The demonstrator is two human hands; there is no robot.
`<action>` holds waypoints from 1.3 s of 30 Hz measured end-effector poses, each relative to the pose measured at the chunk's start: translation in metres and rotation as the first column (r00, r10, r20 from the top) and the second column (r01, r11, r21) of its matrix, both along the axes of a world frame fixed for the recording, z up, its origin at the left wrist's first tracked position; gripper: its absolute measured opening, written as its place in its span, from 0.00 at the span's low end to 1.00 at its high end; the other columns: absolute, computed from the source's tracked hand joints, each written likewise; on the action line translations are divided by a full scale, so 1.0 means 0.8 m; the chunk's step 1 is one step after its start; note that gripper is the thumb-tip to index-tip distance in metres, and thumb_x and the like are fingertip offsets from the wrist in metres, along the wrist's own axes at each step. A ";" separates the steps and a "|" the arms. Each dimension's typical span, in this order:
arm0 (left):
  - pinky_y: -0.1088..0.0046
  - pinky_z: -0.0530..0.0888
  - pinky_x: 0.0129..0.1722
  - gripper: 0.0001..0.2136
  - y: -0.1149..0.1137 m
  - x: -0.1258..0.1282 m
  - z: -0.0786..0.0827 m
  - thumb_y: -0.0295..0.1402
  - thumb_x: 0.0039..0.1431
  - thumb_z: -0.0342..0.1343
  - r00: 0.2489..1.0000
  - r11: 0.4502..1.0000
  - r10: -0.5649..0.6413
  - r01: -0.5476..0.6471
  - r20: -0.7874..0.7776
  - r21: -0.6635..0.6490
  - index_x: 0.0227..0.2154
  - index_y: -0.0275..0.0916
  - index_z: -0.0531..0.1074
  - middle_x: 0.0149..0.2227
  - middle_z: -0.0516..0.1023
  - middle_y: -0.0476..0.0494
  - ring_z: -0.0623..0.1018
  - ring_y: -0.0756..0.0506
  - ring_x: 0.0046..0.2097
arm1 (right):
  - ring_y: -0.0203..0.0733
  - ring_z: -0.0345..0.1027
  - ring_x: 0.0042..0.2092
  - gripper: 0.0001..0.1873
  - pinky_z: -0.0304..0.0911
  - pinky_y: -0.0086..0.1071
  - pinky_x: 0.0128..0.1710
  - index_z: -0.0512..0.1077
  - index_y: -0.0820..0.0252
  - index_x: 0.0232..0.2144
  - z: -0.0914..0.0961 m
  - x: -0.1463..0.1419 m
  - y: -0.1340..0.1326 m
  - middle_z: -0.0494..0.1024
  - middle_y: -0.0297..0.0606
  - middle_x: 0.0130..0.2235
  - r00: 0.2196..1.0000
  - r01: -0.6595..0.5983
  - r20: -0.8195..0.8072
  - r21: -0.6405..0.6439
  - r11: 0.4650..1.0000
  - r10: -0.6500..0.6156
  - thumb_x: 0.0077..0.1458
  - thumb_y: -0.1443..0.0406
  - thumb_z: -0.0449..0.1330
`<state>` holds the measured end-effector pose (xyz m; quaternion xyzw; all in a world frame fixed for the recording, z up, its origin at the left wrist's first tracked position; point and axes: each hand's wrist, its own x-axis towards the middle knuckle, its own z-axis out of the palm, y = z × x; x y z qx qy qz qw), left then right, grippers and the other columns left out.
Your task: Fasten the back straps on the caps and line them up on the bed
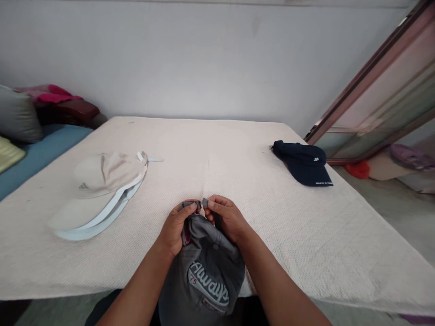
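Note:
A grey baseball cap (207, 262) with "Always 75" lettering hangs over the near table edge, its back strap upward and its brim toward me. My left hand (178, 224) is closed on the buckle side of the cap's strap, the small metal buckle (198, 205) showing by the thumb. Between thumb and fingers, my right hand (226, 215) pinches the loose strap end (205, 202). The strap end sits just beside the buckle; a small gap shows between them.
A beige cap (108, 174) lies on its side at the left of the cloth-covered table (217, 149). At the right rests a navy cap (302, 160). A wall (204, 63) stands behind the table, cushions (18, 115) at the far left, a glass-panelled frame at the right.

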<state>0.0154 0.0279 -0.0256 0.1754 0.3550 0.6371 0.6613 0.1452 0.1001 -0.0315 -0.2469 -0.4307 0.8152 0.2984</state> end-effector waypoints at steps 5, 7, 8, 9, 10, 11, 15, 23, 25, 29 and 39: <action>0.69 0.75 0.32 0.03 -0.001 0.000 0.001 0.29 0.54 0.58 0.999 0.999 0.023 -0.024 -0.025 -0.032 0.31 0.34 0.75 0.25 0.78 0.45 0.78 0.46 0.28 | 0.30 0.58 0.23 0.10 0.48 0.26 0.22 0.70 0.62 0.24 -0.003 -0.002 -0.001 0.70 0.31 0.23 0.998 -0.002 0.064 0.033 0.999 0.000 0.50 0.60 0.63; 0.69 0.75 0.32 0.04 -0.001 0.001 0.001 0.29 0.53 0.59 0.999 0.999 0.023 -0.024 -0.028 -0.036 0.31 0.34 0.75 0.25 0.78 0.45 0.78 0.46 0.28 | 0.30 0.57 0.23 0.11 0.48 0.26 0.22 0.70 0.61 0.24 -0.004 -0.002 0.000 0.70 0.31 0.23 0.997 -0.006 0.074 0.041 0.999 0.003 0.50 0.60 0.62; 0.69 0.75 0.32 0.04 -0.001 0.001 0.001 0.29 0.53 0.59 0.999 0.999 0.023 -0.024 -0.028 -0.038 0.30 0.34 0.75 0.25 0.78 0.45 0.78 0.46 0.28 | 0.30 0.57 0.23 0.11 0.48 0.26 0.22 0.70 0.61 0.24 -0.004 -0.001 0.000 0.70 0.31 0.23 0.997 -0.010 0.079 0.046 0.999 0.007 0.50 0.60 0.62; 0.69 0.75 0.32 0.04 -0.001 0.001 0.001 0.29 0.53 0.59 0.999 0.999 0.023 -0.024 -0.026 -0.039 0.30 0.34 0.75 0.25 0.78 0.45 0.78 0.46 0.28 | 0.30 0.58 0.23 0.11 0.49 0.26 0.23 0.70 0.61 0.24 -0.004 -0.001 0.000 0.70 0.31 0.24 0.996 -0.015 0.084 0.051 0.999 0.011 0.50 0.59 0.62; 0.69 0.75 0.32 0.04 -0.001 0.001 0.001 0.30 0.52 0.60 0.999 0.999 0.026 -0.027 -0.024 -0.043 0.30 0.34 0.74 0.25 0.78 0.45 0.78 0.46 0.28 | 0.30 0.58 0.23 0.11 0.49 0.26 0.23 0.70 0.61 0.24 -0.004 0.000 0.001 0.70 0.31 0.24 0.996 -0.021 0.092 0.059 0.998 0.015 0.50 0.59 0.62; 0.69 0.75 0.32 0.04 -0.001 0.001 0.001 0.30 0.52 0.60 0.999 0.998 0.031 -0.032 -0.023 -0.048 0.30 0.35 0.74 0.25 0.78 0.45 0.78 0.46 0.28 | 0.30 0.58 0.23 0.12 0.49 0.26 0.23 0.70 0.61 0.24 -0.004 0.000 0.001 0.69 0.31 0.24 0.995 -0.029 0.101 0.070 0.997 0.022 0.50 0.59 0.62; 0.71 0.75 0.30 0.06 -0.001 -0.001 0.000 0.30 0.50 0.62 0.998 0.996 0.052 -0.055 -0.045 -0.071 0.31 0.35 0.74 0.25 0.78 0.46 0.77 0.47 0.27 | 0.30 0.57 0.23 0.13 0.49 0.26 0.23 0.70 0.61 0.24 -0.002 0.003 0.003 0.68 0.30 0.23 0.988 -0.066 0.144 0.139 0.988 0.046 0.50 0.57 0.62; 0.71 0.74 0.32 0.04 0.000 -0.001 -0.001 0.29 0.51 0.62 0.997 0.997 0.064 -0.066 -0.039 -0.049 0.30 0.35 0.74 0.27 0.78 0.47 0.77 0.48 0.29 | 0.31 0.56 0.23 0.14 0.50 0.26 0.22 0.70 0.61 0.25 -0.003 0.000 0.002 0.68 0.31 0.22 0.987 0.010 0.157 0.158 0.987 -0.035 0.52 0.56 0.60; 0.72 0.74 0.32 0.04 -0.001 -0.001 -0.001 0.29 0.51 0.61 0.997 0.996 0.069 -0.071 -0.042 -0.051 0.31 0.36 0.74 0.27 0.78 0.47 0.77 0.47 0.29 | 0.31 0.56 0.23 0.13 0.50 0.26 0.22 0.70 0.61 0.24 -0.003 -0.002 0.001 0.68 0.31 0.22 0.987 0.018 0.155 0.153 0.988 -0.042 0.52 0.56 0.60; 0.72 0.74 0.32 0.03 -0.001 0.000 0.001 0.28 0.52 0.61 0.997 0.997 0.069 -0.071 -0.042 -0.042 0.31 0.35 0.74 0.27 0.78 0.46 0.77 0.48 0.29 | 0.30 0.56 0.22 0.13 0.49 0.27 0.22 0.69 0.61 0.24 -0.004 -0.004 0.001 0.68 0.31 0.22 0.990 0.043 0.125 0.108 0.993 -0.057 0.51 0.57 0.61; 0.70 0.74 0.32 0.04 -0.002 0.002 0.000 0.30 0.53 0.59 0.998 1.000 0.021 -0.023 -0.058 -0.020 0.31 0.35 0.75 0.25 0.77 0.46 0.78 0.46 0.29 | 0.30 0.57 0.23 0.12 0.49 0.26 0.21 0.70 0.61 0.24 -0.005 -0.004 -0.001 0.69 0.32 0.24 0.993 0.009 0.121 0.070 0.998 -0.018 0.50 0.57 0.62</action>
